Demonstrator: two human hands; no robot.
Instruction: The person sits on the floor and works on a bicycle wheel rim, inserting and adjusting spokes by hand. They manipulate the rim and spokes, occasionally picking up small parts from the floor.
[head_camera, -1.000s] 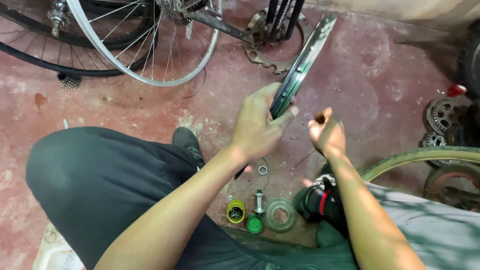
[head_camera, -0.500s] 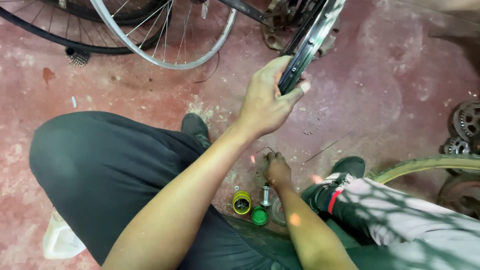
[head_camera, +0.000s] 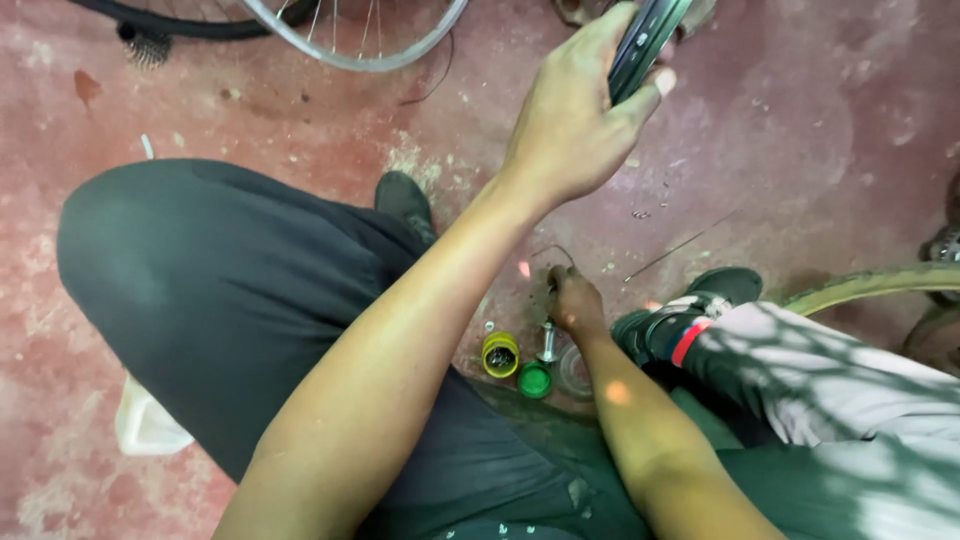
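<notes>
The left hand (head_camera: 565, 135) is gripping the black rim (head_camera: 640, 45), fingers wrapped around it. The right hand (head_camera: 572, 300) is reaching to the floor (head_camera: 800, 130), fingers pinching something unclear beside a bolt (head_camera: 547, 342); leaning could tip the rim.

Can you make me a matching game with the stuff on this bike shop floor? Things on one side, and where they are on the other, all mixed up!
Things:
1. black wheel rim
2. yellow cap
3. green cap
4. silver spoked wheel

Places:
A. lying on the red floor at the top of the picture
B. gripped in the left hand
C. on the floor just right of the yellow one, by the right hand
D. on the floor beside the dark trouser leg

Pairs: 1-B, 2-D, 3-C, 4-A
</notes>
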